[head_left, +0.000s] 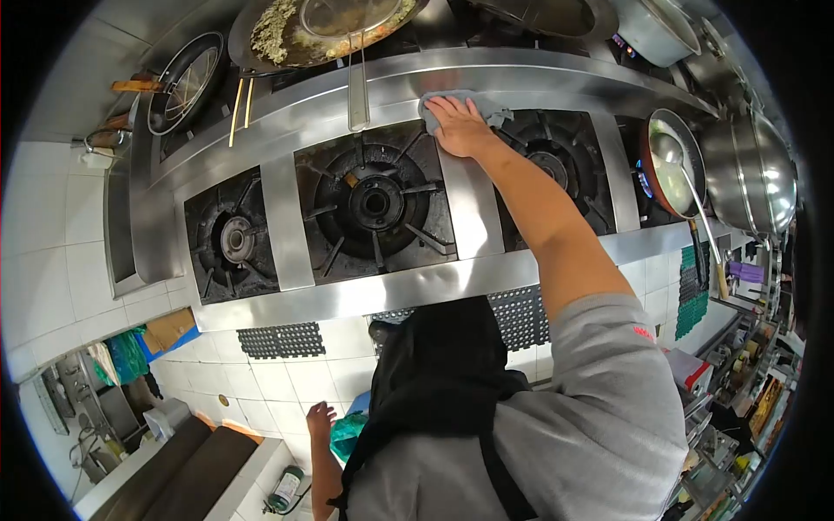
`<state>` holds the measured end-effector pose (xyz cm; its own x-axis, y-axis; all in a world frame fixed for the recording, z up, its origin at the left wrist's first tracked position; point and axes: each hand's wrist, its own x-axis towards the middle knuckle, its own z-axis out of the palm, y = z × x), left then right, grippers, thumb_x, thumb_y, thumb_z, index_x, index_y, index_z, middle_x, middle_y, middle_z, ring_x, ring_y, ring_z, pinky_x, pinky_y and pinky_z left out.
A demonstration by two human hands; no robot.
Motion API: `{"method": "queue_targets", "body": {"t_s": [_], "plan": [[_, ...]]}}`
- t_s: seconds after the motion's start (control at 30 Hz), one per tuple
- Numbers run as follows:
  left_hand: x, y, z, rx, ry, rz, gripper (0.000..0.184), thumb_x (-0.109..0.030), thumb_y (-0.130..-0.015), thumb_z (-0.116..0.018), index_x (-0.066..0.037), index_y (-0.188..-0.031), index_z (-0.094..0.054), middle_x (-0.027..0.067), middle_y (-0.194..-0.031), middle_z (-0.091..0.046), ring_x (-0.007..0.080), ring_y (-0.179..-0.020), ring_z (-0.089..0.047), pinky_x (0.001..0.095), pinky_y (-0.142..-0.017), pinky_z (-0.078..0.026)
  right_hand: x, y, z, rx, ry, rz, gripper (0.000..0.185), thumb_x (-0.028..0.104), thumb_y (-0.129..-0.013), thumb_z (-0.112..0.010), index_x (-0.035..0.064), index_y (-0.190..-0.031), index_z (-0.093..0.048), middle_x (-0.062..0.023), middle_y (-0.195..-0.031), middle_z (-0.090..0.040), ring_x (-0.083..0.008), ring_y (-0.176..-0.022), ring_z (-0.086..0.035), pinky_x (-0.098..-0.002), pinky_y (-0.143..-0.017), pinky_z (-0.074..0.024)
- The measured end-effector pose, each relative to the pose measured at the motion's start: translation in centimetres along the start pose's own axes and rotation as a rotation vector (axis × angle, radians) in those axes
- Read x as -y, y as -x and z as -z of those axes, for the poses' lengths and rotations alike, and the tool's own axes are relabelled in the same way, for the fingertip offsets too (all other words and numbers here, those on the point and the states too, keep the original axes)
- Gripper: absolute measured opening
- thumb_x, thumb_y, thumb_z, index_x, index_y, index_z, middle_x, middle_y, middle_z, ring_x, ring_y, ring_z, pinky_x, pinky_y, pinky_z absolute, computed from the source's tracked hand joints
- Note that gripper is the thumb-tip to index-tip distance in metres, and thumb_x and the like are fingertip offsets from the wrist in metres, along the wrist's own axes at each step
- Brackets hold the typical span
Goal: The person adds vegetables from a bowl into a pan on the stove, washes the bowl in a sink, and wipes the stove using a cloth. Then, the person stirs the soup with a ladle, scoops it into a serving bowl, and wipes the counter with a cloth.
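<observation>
My right hand (460, 124) lies with its fingers pressed on a grey cloth (486, 108), against the steel surface at the back of the stove (469, 204), between two burners. The nearest burners are the large middle one (376, 202) and the one to its right (549, 169), partly behind my arm. Down by my left side hangs my left hand (321, 418), its fingers loosely curled, near a green plastic bag (348, 434). Nothing can be made out in it.
A large wok (295, 43) with food, a strainer and chopsticks sits behind. Its handle (358, 95) juts forward. On the right, a red pan (673, 165) with a ladle stands over a blue flame, beside large metal bowls (751, 174). Another pan (187, 82) is back left.
</observation>
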<state>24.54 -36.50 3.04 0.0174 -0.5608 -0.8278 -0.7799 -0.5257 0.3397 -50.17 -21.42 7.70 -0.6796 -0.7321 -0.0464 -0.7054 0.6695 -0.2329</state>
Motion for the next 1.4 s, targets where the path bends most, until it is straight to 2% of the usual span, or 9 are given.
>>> {"method": "queue_targets", "body": {"t_s": [0.33,0.57,0.67,0.77,0.9,1.0,1.07,1.27,1.4], "plan": [[-5.6,-1.2,-5.5,0.231,-0.206,-0.374,0.026,-0.025,-0.093,-0.059,-0.004,-0.107,-0.062,0.0099,-0.09,-0.069,0.0149,-0.074,-0.066,0.0261,-0.055,-0.046,6.4,17.7,-1.8,-0.102,-0.013,-0.011,0.063,0.023,-0.086,-0.053,0.008,-0.144,-0.034,-0.0076,-0.154,-0.027,-0.0301,-0.142,-0.023,-0.053,-0.114,-0.0185],[0.6,-10.6,-0.1,0.229,-0.088,-0.214,0.029,-0.03,-0.092,-0.058,-0.005,-0.108,-0.06,0.0103,-0.087,-0.068,0.0178,-0.068,-0.065,0.0304,-0.053,-0.048,12.4,32.4,-2.2,-0.129,-0.12,-0.073,0.063,0.011,-0.079,-0.059,0.0112,-0.14,-0.042,-0.0077,-0.15,-0.035,-0.0257,-0.138,-0.03,-0.0527,-0.112,-0.0214],[3.7,-13.4,2.8,0.295,-0.1,-0.092,0.031,-0.032,-0.092,-0.057,-0.005,-0.106,-0.059,0.0103,-0.086,-0.068,0.02,-0.067,-0.065,0.0328,-0.053,-0.049,13.5,35.0,-2.8,-0.231,-0.114,-0.086,0.058,0.0,-0.076,-0.057,0.01,-0.132,-0.052,-0.0107,-0.137,-0.051,-0.0309,-0.129,-0.045,-0.045,-0.107,-0.0334],[5.1,-13.5,4.7,0.305,-0.152,-0.091,0.03,-0.033,-0.092,-0.056,-0.005,-0.105,-0.058,0.0104,-0.086,-0.067,0.0206,-0.067,-0.065,0.0341,-0.053,-0.048,13.8,33.7,-0.4,-0.454,-0.799,-0.331,0.048,-0.009,-0.076,-0.047,0.0032,-0.12,-0.061,-0.0129,-0.113,-0.065,-0.025,-0.103,-0.062,-0.0292,-0.092,-0.0469],[5.5,-12.5,6.7,0.298,-0.184,-0.178,0.03,-0.033,-0.093,-0.055,-0.006,-0.103,-0.058,0.0106,-0.085,-0.066,0.0213,-0.067,-0.064,0.0359,-0.053,-0.048,14.9,32.1,4.0,-0.606,-1.468,-0.365,0.052,-0.01,-0.078,-0.046,0.0032,-0.128,-0.056,-0.0084,-0.117,-0.062,-0.0173,-0.108,-0.058,-0.0278,-0.095,-0.0447],[5.0,-10.8,7.0,0.237,-0.128,-0.205,0.028,-0.033,-0.092,-0.056,-0.007,-0.101,-0.057,0.0096,-0.083,-0.065,0.0198,-0.064,-0.063,0.0338,-0.051,-0.047,13.1,31.5,1.9,-0.887,-0.634,-0.189,0.063,-0.012,-0.074,-0.047,0.0106,-0.132,-0.053,-0.0152,-0.139,-0.048,-0.0308,-0.123,-0.051,-0.0365,-0.105,-0.0382],[4.9,-10.2,7.5,0.226,-0.173,-0.264,0.025,-0.031,-0.092,-0.057,-0.007,-0.101,-0.057,0.009,-0.083,-0.065,0.0182,-0.062,-0.062,0.0309,-0.05,-0.046,11.6,33.1,0.1,-0.568,-0.224,-0.062,0.056,0.006,-0.079,-0.054,0.0152,-0.134,-0.052,-0.0148,-0.149,-0.036,-0.0349,-0.136,-0.036,-0.0488,-0.112,-0.027],[6.0,-7.4,6.3,0.16,-0.148,-0.31,0.028,-0.029,-0.091,-0.057,-0.006,-0.108,-0.059,0.0097,-0.081,-0.064,0.0196,-0.061,-0.062,0.0325,-0.05,-0.047,11.2,34.1,0.7,0.043,0.005,-0.128,0.064,0.047,-0.081,-0.054,0.0178,-0.137,-0.048,-0.0093,-0.152,-0.032,-0.0341,-0.143,-0.02,-0.0576,-0.114,-0.0118],[6.0,-7.1,2.1,0.282,-0.239,-0.208,0.023,-0.028,-0.09,-0.056,-0.006,-0.092,-0.058,0.0096,-0.075,-0.062,0.0232,-0.06,-0.062,0.0398,-0.049,-0.046,14.1,39.0,1.0,-0.446,-0.069,0.227,0.059,0.041,-0.081,-0.061,0.0091,-0.13,-0.052,-0.0143,-0.142,-0.042,-0.0346,-0.135,-0.034,-0.0568,-0.109,-0.0243]]}}
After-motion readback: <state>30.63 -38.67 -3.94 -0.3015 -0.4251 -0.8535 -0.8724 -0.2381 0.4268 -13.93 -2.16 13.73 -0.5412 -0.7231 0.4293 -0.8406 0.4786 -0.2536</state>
